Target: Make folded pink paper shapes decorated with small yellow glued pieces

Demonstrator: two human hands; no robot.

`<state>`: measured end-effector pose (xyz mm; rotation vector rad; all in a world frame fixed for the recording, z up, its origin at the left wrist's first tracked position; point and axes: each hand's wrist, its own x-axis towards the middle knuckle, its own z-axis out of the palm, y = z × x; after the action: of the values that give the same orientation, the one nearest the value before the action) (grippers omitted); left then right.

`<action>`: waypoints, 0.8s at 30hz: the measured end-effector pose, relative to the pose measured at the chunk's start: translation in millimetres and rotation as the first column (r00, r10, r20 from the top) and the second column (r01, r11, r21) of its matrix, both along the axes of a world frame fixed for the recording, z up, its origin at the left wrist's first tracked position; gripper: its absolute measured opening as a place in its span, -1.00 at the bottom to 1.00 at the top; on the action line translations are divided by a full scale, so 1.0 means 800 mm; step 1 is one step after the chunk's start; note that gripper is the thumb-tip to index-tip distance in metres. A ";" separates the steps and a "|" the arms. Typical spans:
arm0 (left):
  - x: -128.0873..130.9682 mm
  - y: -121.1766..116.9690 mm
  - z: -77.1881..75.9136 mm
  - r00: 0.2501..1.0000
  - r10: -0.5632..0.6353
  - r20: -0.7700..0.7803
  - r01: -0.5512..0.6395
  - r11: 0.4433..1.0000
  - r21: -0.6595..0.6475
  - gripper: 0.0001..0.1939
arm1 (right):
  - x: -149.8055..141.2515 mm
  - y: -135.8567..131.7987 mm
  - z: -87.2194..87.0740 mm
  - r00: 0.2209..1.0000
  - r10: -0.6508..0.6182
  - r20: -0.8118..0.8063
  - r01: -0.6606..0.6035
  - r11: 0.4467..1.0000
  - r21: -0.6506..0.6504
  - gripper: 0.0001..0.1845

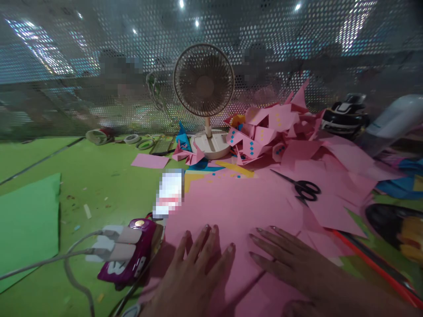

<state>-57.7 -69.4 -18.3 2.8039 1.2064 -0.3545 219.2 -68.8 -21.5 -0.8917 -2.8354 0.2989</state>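
A large sheet of pink paper [228,202] lies over the green table in front of me. My left hand [194,268] rests on it with the fingers spread, just right of a purple power strip [142,251]. To the right, my right hand [280,259] lies flat on the pink paper, its fingers stretched out and pointing left. Neither hand holds anything. A thin dark line on the paper runs diagonally between the hands; I cannot tell whether it is an edge or a shadow. Black-handled scissors [302,188] lie on pink sheets beyond my right hand.
A small fan [204,86] stands at the back beside a heap of folded pink pieces [264,127]. Grey cables [39,266] lead left from the strip, near green paper [29,224]. A red-edged black bar [373,259] lies at the right. A perforated panel [132,105] closes the back.
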 end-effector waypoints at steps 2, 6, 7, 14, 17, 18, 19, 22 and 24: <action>-0.001 0.000 -0.006 1.000 0.002 0.017 -0.002 0.999 0.032 -0.18 | 0.000 0.000 0.000 1.000 -0.005 -0.009 0.005 1.000 -0.015 -0.18; -0.004 0.000 -0.014 0.999 -0.026 0.029 0.025 0.999 0.040 -0.17 | 0.000 -0.001 -0.001 1.000 -0.019 -0.022 0.018 0.999 -0.036 -0.22; -0.004 0.000 -0.015 0.999 -0.026 0.028 0.025 0.999 0.048 -0.17 | 0.000 -0.001 -0.001 1.000 -0.020 -0.023 0.019 0.999 -0.038 -0.22; 0.007 0.004 0.007 0.981 -0.175 0.077 0.167 0.981 0.102 -0.27 | 0.001 0.000 0.000 0.999 -0.002 -0.041 -0.002 0.996 -0.090 -0.20; 0.015 0.002 0.021 0.980 -0.194 0.041 0.192 0.980 0.055 -0.24 | 0.003 0.001 -0.002 1.000 0.005 -0.016 -0.007 0.988 -0.153 -0.21; 0.016 0.002 0.022 0.977 -0.211 0.041 0.209 0.977 0.050 -0.23 | 0.004 0.001 -0.002 1.000 0.007 -0.007 -0.008 0.985 -0.171 -0.21; 0.017 0.002 0.022 0.975 -0.218 0.038 0.217 0.975 0.040 -0.22 | 0.004 0.001 -0.001 1.000 0.007 -0.001 -0.007 0.982 -0.187 -0.22; 0.016 0.004 0.016 0.962 -0.266 0.063 0.265 0.964 0.013 -0.22 | 0.004 0.001 0.003 1.000 0.003 0.004 -0.002 0.977 -0.211 -0.25; 0.012 0.007 0.011 0.952 -0.293 0.086 0.295 0.956 -0.005 -0.23 | 0.004 0.000 0.006 1.000 -0.002 0.006 0.003 0.976 -0.217 -0.25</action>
<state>-47.7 -63.9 -9.5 2.9506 0.7637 -0.2579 222.0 -68.5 -16.6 -0.9360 -2.8460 0.6175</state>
